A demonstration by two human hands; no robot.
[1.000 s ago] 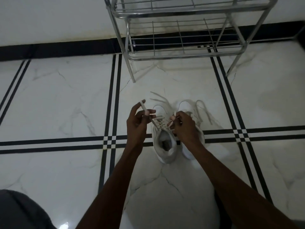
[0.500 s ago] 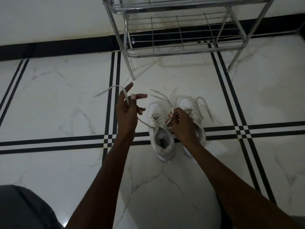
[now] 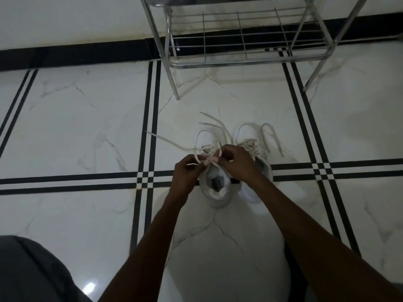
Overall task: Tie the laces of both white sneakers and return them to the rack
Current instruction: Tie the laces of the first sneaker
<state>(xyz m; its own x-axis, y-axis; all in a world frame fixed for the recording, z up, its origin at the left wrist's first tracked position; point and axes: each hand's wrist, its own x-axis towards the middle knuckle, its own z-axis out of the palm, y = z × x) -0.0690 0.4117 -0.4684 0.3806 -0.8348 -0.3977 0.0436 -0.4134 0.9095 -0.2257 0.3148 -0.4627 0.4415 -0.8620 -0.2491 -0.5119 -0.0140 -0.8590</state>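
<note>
The right sneaker is largely hidden behind the right hand and wrist; only its toe, upper eyelets and a strip of heel show. Dim light blurs the knot itself, so how the strands cross between the two hands cannot be told. The metal rack is cut off at the top edge, with only its lowest wire shelf and thin tubular legs in view.

Both sneakers stand side by side on the glossy, marble-patterned floor, toes toward the rack. The left hand and right hand meet over the tongue of the left sneaker, whose fingers pinch its flat, ribbon-like laces; one loose end trails left across a black inlaid stripe. The other shoe's laces lie in slack loops.
</note>
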